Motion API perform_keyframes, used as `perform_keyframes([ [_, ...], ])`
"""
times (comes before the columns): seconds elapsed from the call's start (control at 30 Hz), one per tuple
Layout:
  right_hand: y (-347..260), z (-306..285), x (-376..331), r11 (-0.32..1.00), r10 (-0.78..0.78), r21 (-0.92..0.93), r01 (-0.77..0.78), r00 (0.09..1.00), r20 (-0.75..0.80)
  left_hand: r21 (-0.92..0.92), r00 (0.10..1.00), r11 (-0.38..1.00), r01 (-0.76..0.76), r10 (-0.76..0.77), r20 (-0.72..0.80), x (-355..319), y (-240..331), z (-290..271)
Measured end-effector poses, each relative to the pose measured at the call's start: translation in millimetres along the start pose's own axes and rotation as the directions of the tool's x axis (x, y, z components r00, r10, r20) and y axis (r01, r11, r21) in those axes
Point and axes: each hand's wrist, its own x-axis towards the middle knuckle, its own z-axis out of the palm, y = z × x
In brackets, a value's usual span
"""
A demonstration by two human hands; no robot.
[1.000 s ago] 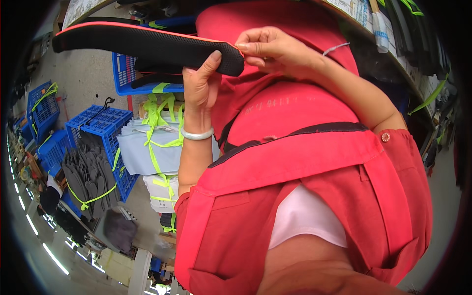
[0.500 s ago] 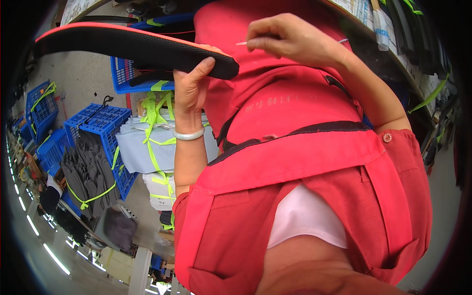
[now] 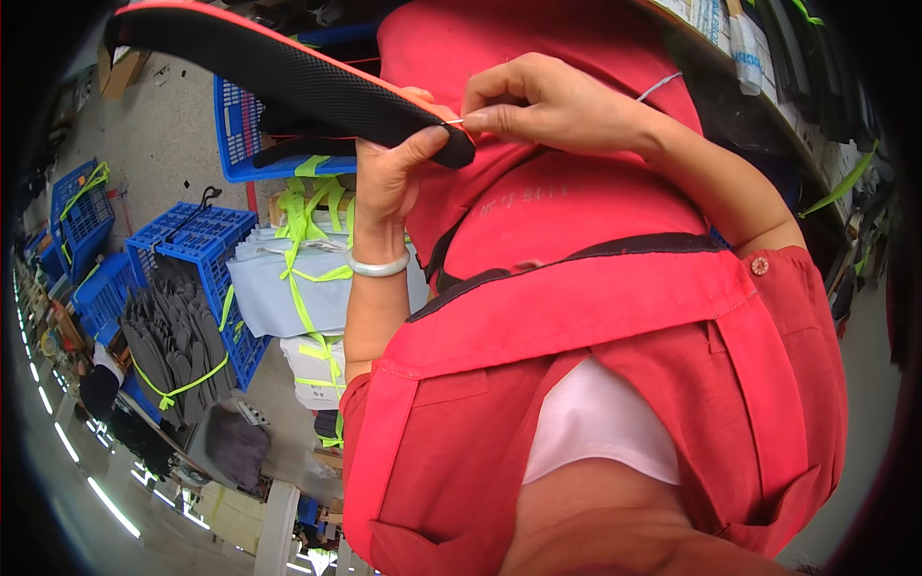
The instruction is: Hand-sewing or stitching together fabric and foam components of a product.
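Observation:
A long shoe insole [image 3: 298,86], black and textured on one face with an orange-red edge, slants across the upper left. My left hand [image 3: 386,182] is closed on its near end, thumb on the black face and fingers behind it. My right hand [image 3: 547,106] pinches a thin white sliver [image 3: 455,122], whose tip meets the orange-red edge just beyond my left thumb. Whether the sliver is a tool or a thread I cannot make out. Below the hands, a red apron [image 3: 567,206] covers my front.
Behind the insole is a blue basket [image 3: 230,144] with dark pieces in it. Light grey sheets [image 3: 274,288] tied with yellow-green straps stand below. Farther left are a blue crate [image 3: 192,230] and a bundle of dark grey pieces [image 3: 173,336]. A loaded worktable edge [image 3: 706,43] runs along the upper right.
The right hand has moved left and down, bringing the white sliver to the insole's edge. The left hand has shifted slightly right, and the insole's far end has swung up.

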Motion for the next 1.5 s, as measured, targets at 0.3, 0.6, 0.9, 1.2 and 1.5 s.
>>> perform_keyframes([
  [0.3, 15.0, -13.4, 11.5, 0.794, 0.142, 0.563, -0.23, 0.97, 0.196, -0.051, 0.996, 0.995, -0.091, 0.09, -0.022, 13.0, -1.2, -7.7],
  [0.6, -4.1, -0.2, 0.3, 0.998, 0.055, -0.011, -0.056, 0.997, -0.06, -0.159, 0.996, 0.984, -0.085, 0.08, -0.038, 9.2, 3.5, -9.9],
  [0.9, 13.3, 6.6, 4.3, 0.89, -0.291, -0.394, 0.229, 0.951, -0.105, -0.157, 0.997, 0.986, -0.057, 0.049, -0.052, 7.1, -3.6, -6.0],
  [1.2, 15.8, 9.1, 9.2, 0.832, 0.054, 0.551, -0.065, 0.998, 0.036, -0.401, 0.999, 0.916, -0.032, 0.029, -0.013, 11.8, -6.9, -5.2],
  [1.5, 5.2, 2.5, 1.5, 0.973, -0.022, 0.224, 0.046, 0.994, -0.106, -0.379, 0.999, 0.925, -0.016, 0.031, 0.033, 12.0, -6.4, -8.3],
])
